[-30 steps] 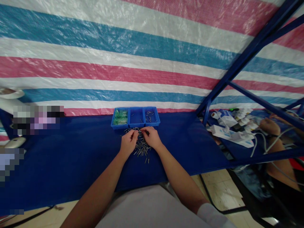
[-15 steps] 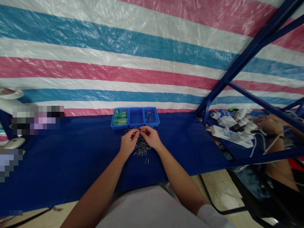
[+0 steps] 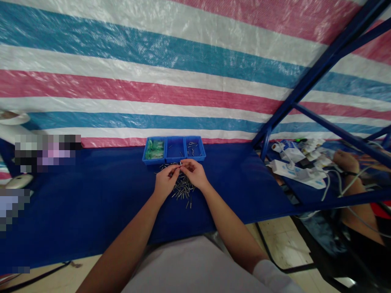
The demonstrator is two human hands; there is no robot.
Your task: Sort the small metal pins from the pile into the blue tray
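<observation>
My left hand (image 3: 165,180) and my right hand (image 3: 194,174) meet fingertip to fingertip above the pile. Both are closed in a pinch on one short, thin metal piece (image 3: 180,163), whose bright end pokes up between the fingers. Below and between the hands lies a heap of similar thin metal pieces (image 3: 183,190), dark and silver. They look like pins or small bits; the exact kind is too small to tell. Just beyond my fingers sits a blue three-part tray (image 3: 154,162). Green, clear-looking pieces (image 3: 155,149) fill its left compartment, and a few thin metal pieces lie in the other two.
The blue tabletop (image 3: 116,195) ends near my body. At right, a blue metal frame (image 3: 293,99) rises beside a white power strip (image 3: 297,174) with plugs and cables. Another person's hand (image 3: 346,161) is there. A striped plastic sheet (image 3: 183,89) hangs behind.
The bright end of the metal piece now shows upright between my fingertips. My hands have hardly moved. The other person's hand at right has shifted slightly and looks more closed.
</observation>
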